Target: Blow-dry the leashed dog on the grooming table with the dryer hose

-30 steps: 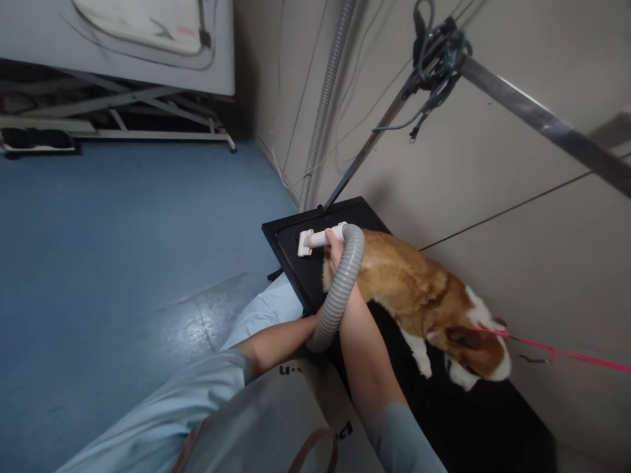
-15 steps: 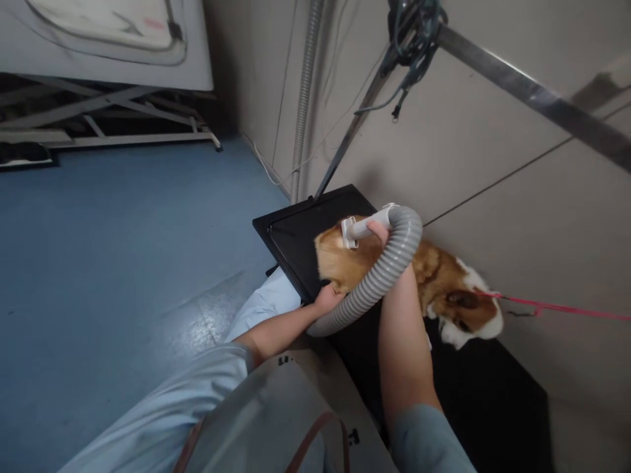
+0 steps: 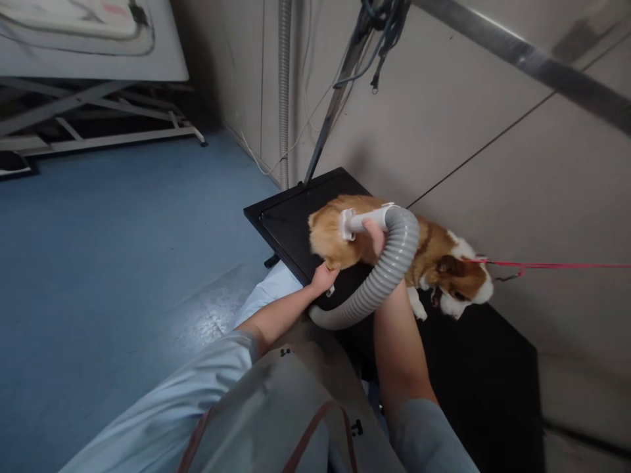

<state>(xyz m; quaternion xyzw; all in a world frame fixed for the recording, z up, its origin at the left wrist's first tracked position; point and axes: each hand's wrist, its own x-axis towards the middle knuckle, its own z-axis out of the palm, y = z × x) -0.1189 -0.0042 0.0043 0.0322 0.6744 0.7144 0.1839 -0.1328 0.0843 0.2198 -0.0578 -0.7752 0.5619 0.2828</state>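
Note:
A brown-and-white dog (image 3: 434,246) stands on a black grooming table (image 3: 473,387), its head lowered at the right and its mouth open. My right hand (image 3: 377,238) is wrapped around the white handle of a dryer hose (image 3: 401,246). The flat nozzle (image 3: 348,225) at its end points at the fur of the dog's rump, touching or nearly so. Below the rump, my left hand (image 3: 324,279) is closed on the dog's hind leg, mostly hidden by my fingers. The grey ribbed hose loops down between my forearms.
A red leash (image 3: 557,265) stretches from the dog's neck to the right. Above the table are a metal bar (image 3: 522,56) and hanging cords (image 3: 382,39). The wall (image 3: 458,138) runs along the far side. A white tub (image 3: 93,59) on a scissor frame stands at upper left.
My view has shifted slightly. The nozzle has turned a little against the rump fur, and my left hand has pulled slightly away from the body with the leg. The dog's mouth now shows open.

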